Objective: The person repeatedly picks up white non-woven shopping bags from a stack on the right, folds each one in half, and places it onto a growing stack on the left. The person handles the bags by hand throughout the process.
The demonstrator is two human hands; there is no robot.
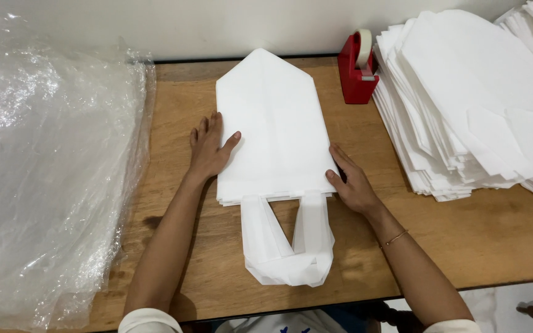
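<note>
Lying nearest, the looped handles [288,246] of the white fabric bags [276,132] are pointing toward the person, the small stack sitting mid-table [458,240]. The left hand [208,148] is pressing flat on the stack's left edge, fingers spread and released; the right hand [353,182] is cupping the lower right corner, fingers loosely curled, seemingly squaring the pile. Clear plastic sheeting [44,172] is bunching at the left, while a taller bag pile [476,105] and a red tape dispenser [357,71] are waiting farther back.

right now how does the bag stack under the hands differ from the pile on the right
The small bag stack lies squared up with its handles showing; the big pile is fanned and shows none. The small stack is low, the big pile far taller. Both hands touch the small stack only. Both are white.
</note>
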